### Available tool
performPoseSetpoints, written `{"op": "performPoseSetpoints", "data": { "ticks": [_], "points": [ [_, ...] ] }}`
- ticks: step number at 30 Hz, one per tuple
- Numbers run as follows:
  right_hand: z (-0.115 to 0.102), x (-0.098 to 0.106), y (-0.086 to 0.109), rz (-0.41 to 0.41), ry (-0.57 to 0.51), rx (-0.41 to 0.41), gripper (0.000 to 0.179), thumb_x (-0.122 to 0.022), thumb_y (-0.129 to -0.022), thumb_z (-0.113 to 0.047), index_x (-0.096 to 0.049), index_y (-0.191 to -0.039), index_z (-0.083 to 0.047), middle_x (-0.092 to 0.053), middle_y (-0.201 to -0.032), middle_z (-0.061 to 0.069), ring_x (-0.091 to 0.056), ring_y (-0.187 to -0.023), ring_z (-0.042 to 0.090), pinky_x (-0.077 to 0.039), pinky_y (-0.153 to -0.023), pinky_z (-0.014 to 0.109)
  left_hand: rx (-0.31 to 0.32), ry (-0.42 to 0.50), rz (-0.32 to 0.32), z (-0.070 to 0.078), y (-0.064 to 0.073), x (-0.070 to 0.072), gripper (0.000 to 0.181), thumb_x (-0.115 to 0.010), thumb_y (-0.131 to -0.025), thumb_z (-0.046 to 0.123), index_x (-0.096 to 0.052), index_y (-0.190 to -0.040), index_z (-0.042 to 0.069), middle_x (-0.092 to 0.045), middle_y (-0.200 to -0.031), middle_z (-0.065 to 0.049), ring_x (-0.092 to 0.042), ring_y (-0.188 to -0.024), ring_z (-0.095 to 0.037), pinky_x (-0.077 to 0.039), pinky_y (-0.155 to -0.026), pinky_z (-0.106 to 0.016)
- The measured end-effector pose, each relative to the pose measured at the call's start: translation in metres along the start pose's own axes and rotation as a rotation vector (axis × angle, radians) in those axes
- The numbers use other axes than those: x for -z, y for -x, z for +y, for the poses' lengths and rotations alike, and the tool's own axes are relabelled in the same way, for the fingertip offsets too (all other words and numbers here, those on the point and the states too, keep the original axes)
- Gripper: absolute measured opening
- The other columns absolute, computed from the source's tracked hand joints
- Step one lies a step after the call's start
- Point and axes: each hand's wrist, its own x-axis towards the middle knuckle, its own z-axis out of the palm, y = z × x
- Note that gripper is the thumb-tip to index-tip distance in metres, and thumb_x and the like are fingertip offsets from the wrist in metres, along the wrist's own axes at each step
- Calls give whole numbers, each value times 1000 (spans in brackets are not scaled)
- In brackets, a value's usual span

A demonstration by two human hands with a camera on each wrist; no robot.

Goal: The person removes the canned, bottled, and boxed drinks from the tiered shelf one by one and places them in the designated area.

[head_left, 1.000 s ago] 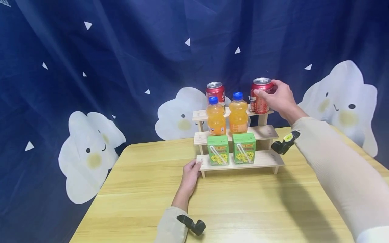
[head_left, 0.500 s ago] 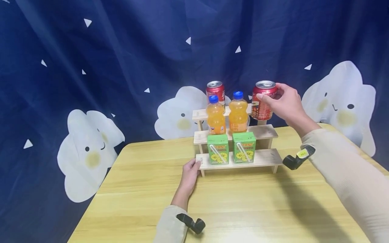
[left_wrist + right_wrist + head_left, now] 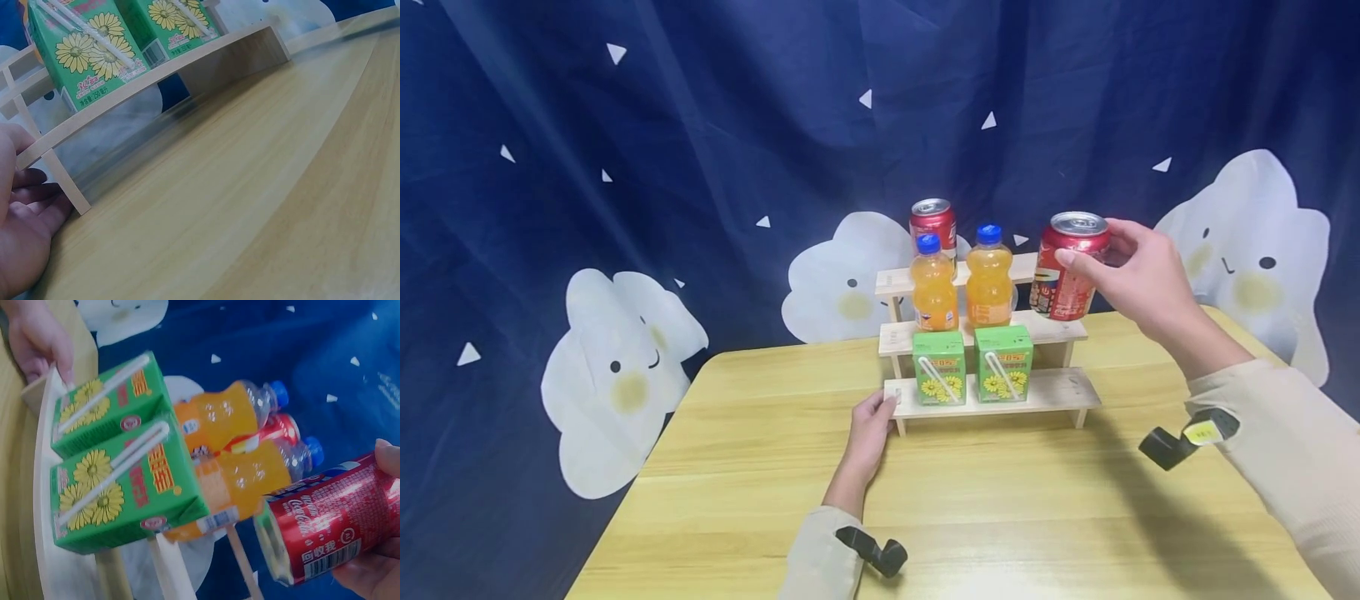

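Note:
My right hand (image 3: 1150, 279) grips a red Coca-Cola can (image 3: 1070, 271) between thumb and fingers, in front of the right end of a three-step wooden rack (image 3: 1052, 398). In the right wrist view the can (image 3: 340, 519) shows its label text and barcode. At the rack's lower left corner, my left hand (image 3: 868, 433) holds the end of the bottom step, thumb on top; the left wrist view shows its fingers (image 3: 47, 206) curled under the board by the leg. A second red can (image 3: 932, 218) stands on the top step, partly behind an orange drink bottle.
Two blue-capped orange drink bottles (image 3: 988, 287) stand on the middle step. Two green drink cartons (image 3: 1003, 364) with straws occupy the bottom step. The rack stands on a wooden table (image 3: 745, 467) before a dark blue curtain (image 3: 715, 125) with cloud prints.
My right hand has drawn the can from the right end of the top step toward me, down and to the right. The left hand stays in place on the rack.

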Motion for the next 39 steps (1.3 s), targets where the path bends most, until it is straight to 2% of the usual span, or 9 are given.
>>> {"op": "performPoseSetpoints", "data": {
  "ticks": [5, 13, 17, 19, 21, 24, 28, 33, 39],
  "points": [
    [-10, 0, 13, -40, -26, 21, 80, -67, -81, -49, -38, -143, -6, -56, -130, 20, -54, -118, 34, -44, -98, 53, -15, 13, -4, -2, 0, 0, 43, -44, -98, 16, -44, -134, -8, -53, -130, -24, -56, -117, -30, -48, -99, -33],
    [-23, -8, 42, -83, -58, 95, 72, -72, -81, -40, -45, -137, -5, -59, -127, 17, -56, -117, 32, -45, -98, 51, -1, 4, -7, 2, 2, -1, 42, -46, -98, 15, -45, -134, -6, -53, -131, -23, -56, -115, -28, -48, -99, -35],
    [-24, -20, 56, -122, -71, 128, 68, -74, -79, -37, -49, -134, -6, -61, -123, 16, -59, -114, 30, -51, -93, 36, 9, 2, -22, 14, 9, -3, 41, -44, -98, 11, -44, -133, -9, -51, -132, -25, -54, -118, -31, -46, -102, -37],
    [-23, -27, 62, -144, -84, 140, 68, -75, -79, -36, -48, -134, -6, -61, -124, 16, -59, -114, 31, -53, -91, 34, 0, 1, -32, 18, 11, -4, 41, -42, -98, 9, -42, -133, -11, -50, -132, -27, -53, -119, -33, -45, -102, -38],
    [-22, -34, 68, -169, -102, 151, 69, -75, -79, -35, -48, -135, -5, -60, -125, 17, -58, -114, 33, -53, -89, 40, -7, 3, -37, 18, 12, -4, 41, -41, -98, 9, -41, -133, -12, -49, -132, -28, -53, -120, -34, -45, -102, -37],
    [-17, -43, 76, -204, -116, 169, 70, -75, -80, -36, -47, -135, -4, -61, -123, 18, -60, -111, 35, -54, -85, 47, -9, 18, -40, 11, 8, -3, 42, -42, -98, 11, -42, -134, -10, -49, -134, -27, -52, -120, -33, -46, -101, -35],
    [-8, -59, 86, -265, -169, 175, 68, -76, -78, -36, -49, -134, -7, -63, -120, 14, -65, -103, 30, -58, -80, 41, -18, 23, -15, 1, 2, 0, 43, -43, -98, 14, -43, -134, -8, -50, -133, -26, -53, -120, -32, -46, -100, -34],
    [8, -78, 100, -322, -284, 137, 69, -78, -77, -30, -48, -133, -5, -61, -123, 16, -66, -101, 30, -58, -76, 31, -24, 9, -10, -1, 0, 1, 42, -44, -98, 16, -44, -134, -7, -52, -131, -23, -54, -119, -31, -47, -100, -34],
    [25, -100, 112, -353, -311, 83, 73, -80, -74, -31, -47, -134, -4, -60, -125, 18, -66, -100, 30, -58, -78, 32, -16, -3, -12, -2, -1, -1, 42, -44, -98, 17, -45, -134, -6, -52, -131, -22, -53, -120, -30, -45, -102, -35]
  ]
}}
